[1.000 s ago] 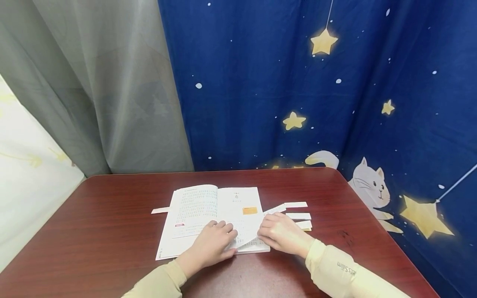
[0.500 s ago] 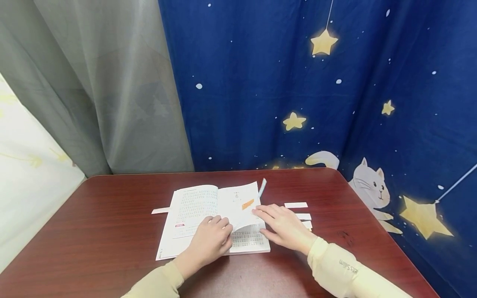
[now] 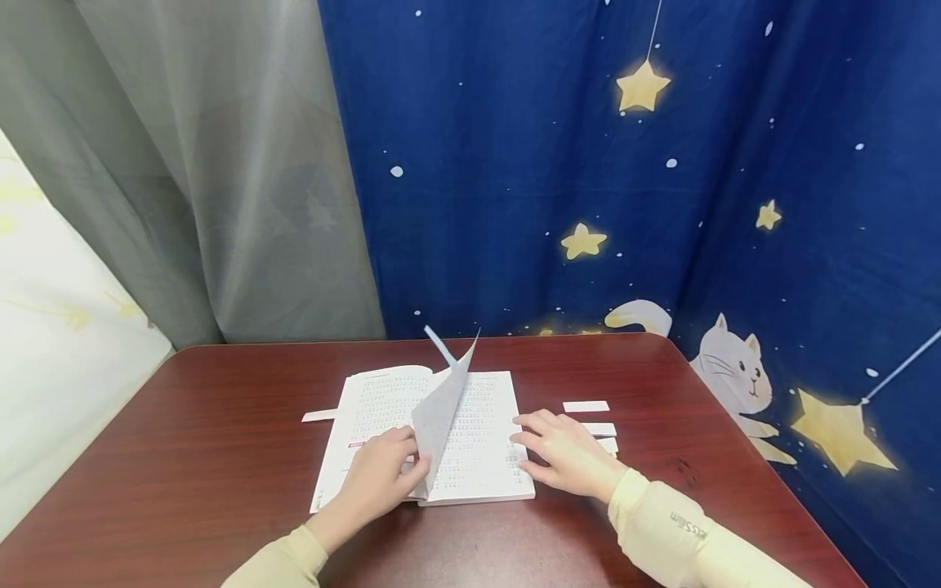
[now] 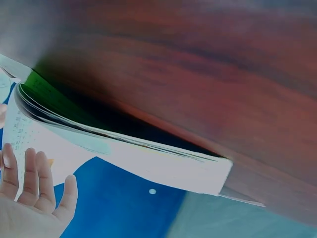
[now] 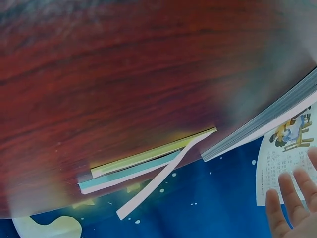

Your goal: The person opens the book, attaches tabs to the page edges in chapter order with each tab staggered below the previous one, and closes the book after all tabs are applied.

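An open book (image 3: 481, 445) lies on the table, one page (image 3: 444, 408) standing up from its middle. My left hand (image 3: 378, 469) holds that page near its lower edge, with the thumb against it; in the left wrist view the fingers (image 4: 29, 173) show in front of the page. A narrow paper strip (image 3: 441, 345) sticks out past the raised page. At the book's right edge, my right hand (image 3: 562, 453) has spread fingers touching the margin. Close by in the right wrist view are its fingers (image 5: 292, 196) and a printed page with a picture (image 5: 290, 148).
Several paper strips (image 3: 586, 406) lie right of the book, partly hidden by the right hand. Another strip (image 3: 318, 415) juts out from the book's left side. The dark red table (image 3: 235, 408) backs onto grey and blue starry curtains (image 3: 507, 163).
The page has lifted off the right side and swung left to stand upright, its strip moving with it. My left hand has moved left; my right hand has let go of the page.
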A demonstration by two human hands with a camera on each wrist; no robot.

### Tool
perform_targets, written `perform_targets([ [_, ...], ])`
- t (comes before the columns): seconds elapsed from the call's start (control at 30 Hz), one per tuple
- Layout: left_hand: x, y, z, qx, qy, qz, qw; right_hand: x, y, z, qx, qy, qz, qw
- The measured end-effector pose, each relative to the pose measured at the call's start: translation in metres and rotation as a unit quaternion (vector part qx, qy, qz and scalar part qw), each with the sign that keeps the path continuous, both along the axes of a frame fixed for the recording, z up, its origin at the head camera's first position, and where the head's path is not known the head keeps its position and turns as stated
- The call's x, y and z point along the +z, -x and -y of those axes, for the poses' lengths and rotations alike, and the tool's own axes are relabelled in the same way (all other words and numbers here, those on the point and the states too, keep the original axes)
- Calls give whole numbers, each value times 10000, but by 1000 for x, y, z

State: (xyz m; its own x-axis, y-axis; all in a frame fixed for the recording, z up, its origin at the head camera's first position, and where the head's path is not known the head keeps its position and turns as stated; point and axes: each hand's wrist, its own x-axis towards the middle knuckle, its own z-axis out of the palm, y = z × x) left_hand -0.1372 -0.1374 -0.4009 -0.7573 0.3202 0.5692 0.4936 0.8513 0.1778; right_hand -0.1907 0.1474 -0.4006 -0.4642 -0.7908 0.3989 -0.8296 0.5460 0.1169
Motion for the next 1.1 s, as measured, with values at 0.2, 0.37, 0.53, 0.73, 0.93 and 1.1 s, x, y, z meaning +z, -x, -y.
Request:
perform_targets([
  [0.2,3,-1,10,501,-627,736,9941,-1,0,0,-25,-144,114,9998],
  [0.37,4,1,20,861,-1167,1390,9796,0,-2,1,-5,-199,193,9996],
  [0.53,5,1,35,1154,-1570,1949,9613,-1,-2,2,-18,-218,274,9994],
  [0.73,9,-5,53,1292,-1778,2295,9482,-4,-3,1,-63,-274,307,9991],
  [0.93,10,-13,66,1622,-1396,2409,9467,-7,-5,2,-25,-495,319,9983],
  [1.1,5,-20,71,1897,-825,2475,9465,-9,-8,2,-36,-775,511,9957],
])
